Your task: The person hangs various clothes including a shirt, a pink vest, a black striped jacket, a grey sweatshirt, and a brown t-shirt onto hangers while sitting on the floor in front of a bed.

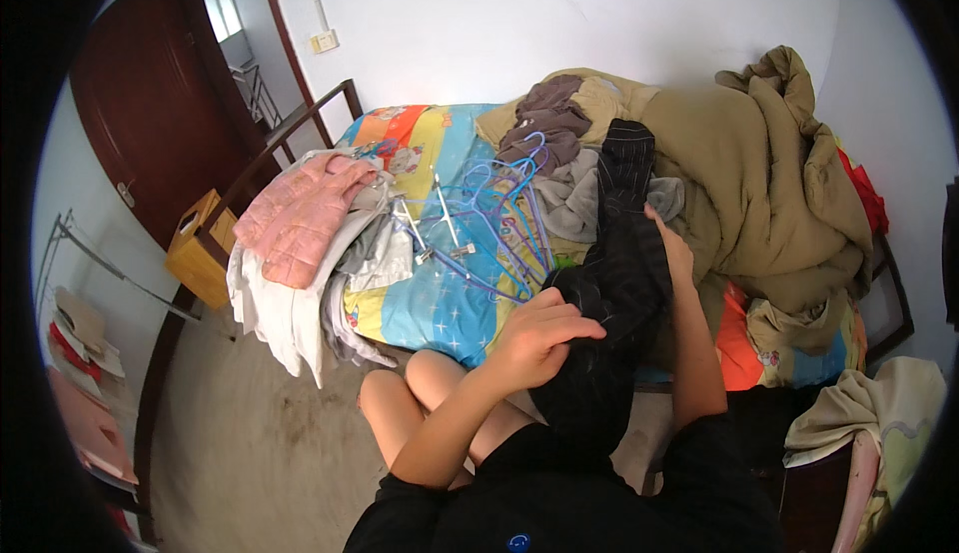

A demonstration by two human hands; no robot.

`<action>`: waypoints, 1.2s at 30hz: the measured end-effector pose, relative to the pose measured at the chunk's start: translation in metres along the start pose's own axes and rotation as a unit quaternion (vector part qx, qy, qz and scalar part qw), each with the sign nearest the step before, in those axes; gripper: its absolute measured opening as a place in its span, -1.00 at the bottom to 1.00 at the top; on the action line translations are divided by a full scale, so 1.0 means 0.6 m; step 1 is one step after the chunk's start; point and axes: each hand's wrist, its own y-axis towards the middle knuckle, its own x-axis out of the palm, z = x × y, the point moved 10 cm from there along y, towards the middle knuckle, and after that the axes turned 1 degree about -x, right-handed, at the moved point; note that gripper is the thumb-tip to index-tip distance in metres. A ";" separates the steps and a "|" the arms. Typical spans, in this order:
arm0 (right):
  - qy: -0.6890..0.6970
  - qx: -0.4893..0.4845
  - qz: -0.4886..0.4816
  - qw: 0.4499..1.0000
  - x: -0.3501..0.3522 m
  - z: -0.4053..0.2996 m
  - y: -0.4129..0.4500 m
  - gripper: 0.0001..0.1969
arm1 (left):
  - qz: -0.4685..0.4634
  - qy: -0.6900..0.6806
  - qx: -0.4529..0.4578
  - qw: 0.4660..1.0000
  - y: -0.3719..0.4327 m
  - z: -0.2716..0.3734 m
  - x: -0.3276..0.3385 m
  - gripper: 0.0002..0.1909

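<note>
A black pinstriped garment (629, 253) stretches from my lap up onto the bed. My left hand (536, 339) grips its near left side, with the index finger lying across the cloth. At its right edge my right hand (673, 249) holds the fabric; most of those fingers are hidden behind it. Just left of the garment lies a tangle of blue and purple plastic hangers (498, 212). Two white clip hangers (443, 208) rest beside them. A grey garment (566, 197) lies partly under the black one's far end.
A pink quilted vest (307, 216) tops a pile of white clothes (262, 306) at the bed's left end. An olive quilt (719, 156) and a brown garment (551, 115) lie across the back and right. A wooden cabinet (198, 249) stands near the door (161, 96). Fabric drapes a chair (858, 470) at right.
</note>
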 end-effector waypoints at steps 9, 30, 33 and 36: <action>0.758 -0.223 -0.369 0.490 -0.061 -0.326 -0.257 -0.56 | 0.417 -0.202 -0.089 0.882 -0.271 0.045 -0.323 -0.68; 0.169 -0.241 0.079 0.952 0.212 -0.333 -0.152 -0.56 | 0.256 0.336 -0.525 0.739 -0.533 -0.169 -0.287 -0.50; 0.090 -0.162 0.110 0.976 0.232 -0.289 -0.097 -0.65 | 0.208 0.301 -0.519 0.772 -0.489 -0.216 -0.226 -0.48; 0.051 -0.147 0.005 0.988 0.274 -0.299 -0.071 -0.77 | 0.145 0.370 -0.513 0.761 -0.474 -0.231 -0.182 -0.46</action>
